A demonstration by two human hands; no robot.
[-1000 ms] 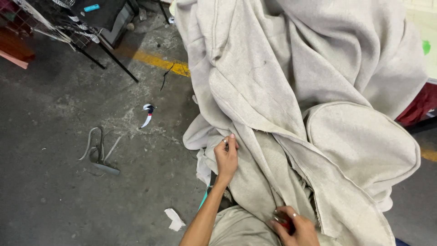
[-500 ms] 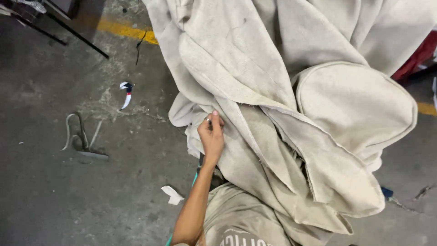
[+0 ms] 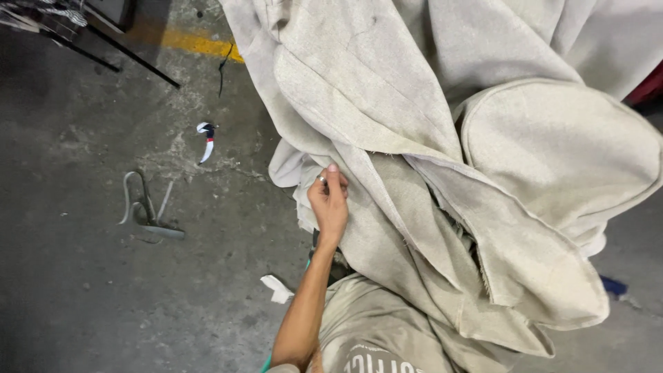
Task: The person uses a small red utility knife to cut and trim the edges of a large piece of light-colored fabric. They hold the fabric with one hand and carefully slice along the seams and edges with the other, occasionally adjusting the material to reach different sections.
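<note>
Gone from view since 1 s ago, right hand w/ its dark object; left hand (image 3: 330,204) now pinches beige cloth (image 3: 442,138) fold near cloth's lower-left edge over concrete floor (image 3: 103,290).

beige cover (image 3: 387,117): woven cloth, matt, coarse weave, frayed along cut edges, faintly soiled | floor (image 3: 83,297): bare concrete, rough, matt, stained and pitted | yellow line (image 3: 186,40): worn, chipped paint | bent hook (image 3: 141,207): dull grey metal | white scrap (image 3: 277,289): paper or cloth, cannot tell | ring on left hand (image 3: 330,207): shiny metal
</note>
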